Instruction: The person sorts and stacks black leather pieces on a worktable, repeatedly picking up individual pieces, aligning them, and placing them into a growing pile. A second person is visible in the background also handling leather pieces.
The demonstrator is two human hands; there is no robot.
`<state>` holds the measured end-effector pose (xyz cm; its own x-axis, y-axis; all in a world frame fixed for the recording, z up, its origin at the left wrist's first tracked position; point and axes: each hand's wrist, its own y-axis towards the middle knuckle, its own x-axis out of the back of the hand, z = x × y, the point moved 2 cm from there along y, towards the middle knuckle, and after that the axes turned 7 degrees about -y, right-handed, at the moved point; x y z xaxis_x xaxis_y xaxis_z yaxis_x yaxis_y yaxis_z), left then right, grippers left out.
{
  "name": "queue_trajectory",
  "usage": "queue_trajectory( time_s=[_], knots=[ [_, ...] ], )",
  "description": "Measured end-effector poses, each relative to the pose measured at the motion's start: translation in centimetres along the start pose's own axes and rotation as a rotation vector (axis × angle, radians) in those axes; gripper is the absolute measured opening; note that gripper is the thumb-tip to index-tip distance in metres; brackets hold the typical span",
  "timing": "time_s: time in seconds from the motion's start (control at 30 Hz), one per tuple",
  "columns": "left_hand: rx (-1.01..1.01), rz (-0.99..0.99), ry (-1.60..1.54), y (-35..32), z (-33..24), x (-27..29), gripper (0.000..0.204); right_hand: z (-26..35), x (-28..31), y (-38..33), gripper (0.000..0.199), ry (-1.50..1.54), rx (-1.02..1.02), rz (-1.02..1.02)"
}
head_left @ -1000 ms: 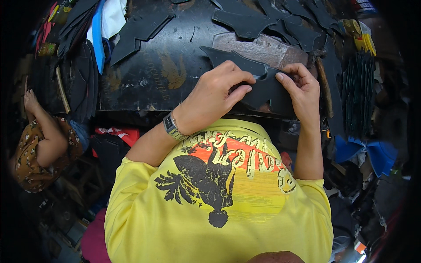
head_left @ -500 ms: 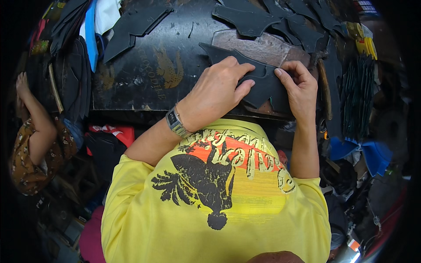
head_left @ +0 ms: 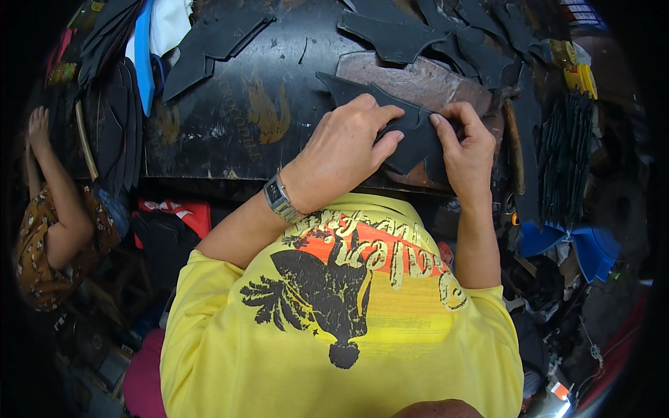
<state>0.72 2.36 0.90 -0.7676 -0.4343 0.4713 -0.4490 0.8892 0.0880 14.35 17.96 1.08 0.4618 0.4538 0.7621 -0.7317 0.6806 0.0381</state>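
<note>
Left hand: my left hand comes in from the lower left, forearm angled up and to the right, palm down. Its fingers are curled and pressed onto a dark cut piece, with the fingertips at the piece's left part.
Right hand: my right hand rises nearly straight up from the lower edge. Its fingers are bent over the right edge of the same dark cut piece, pinching it.
Held piece: one flat, dark, irregular cut-out, lying at the near edge of the counter between both hands, partly over a brownish block.
Wrist: one metal wristwatch on my left wrist.
Counter: black, scuffed, with a faded gold bird mark.
Other dark pieces: several more flat cut-outs lie at the far side of the counter; they overlap, so I cannot count them exactly. One large one lies at the far left.
Right side: one stack of dark strips stands on edge, with blue sheets below it.
Other person: one person's arm in a patterned sleeve shows at the far left, well apart from my hands.
Clothing: I wear a yellow shirt with a dark print.
</note>
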Motion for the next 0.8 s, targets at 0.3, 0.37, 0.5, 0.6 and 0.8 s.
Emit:
queue_trajectory(
  time_s=[0.3,0.37,0.5,0.6,0.8],
  knots=[
    [0.006,-0.015,-0.013,0.0,0.0,-0.1,0.028,0.3,-0.3,0.2,0.012,-0.086,0.039,-0.066],
    [0.003,-0.025,-0.016,-0.1,0.0,-0.1,0.028,0.5,-0.4,0.2,0.011,-0.096,0.038,-0.075],
    [-0.019,-0.034,0.007,0.0,0.1,-0.2,0.028,1.0,-0.7,0.1,0.010,-0.150,0.039,-0.112],
    [-0.025,-0.038,0.025,0.0,0.1,-0.3,0.028,1.5,-0.3,-0.3,0.014,-0.306,0.223,-0.298],
    [-0.027,-0.059,0.020,-0.1,0.4,-0.6,0.027,1.5,-0.4,-3.2,0.031,-0.448,0.431,-0.132]
  ],
)
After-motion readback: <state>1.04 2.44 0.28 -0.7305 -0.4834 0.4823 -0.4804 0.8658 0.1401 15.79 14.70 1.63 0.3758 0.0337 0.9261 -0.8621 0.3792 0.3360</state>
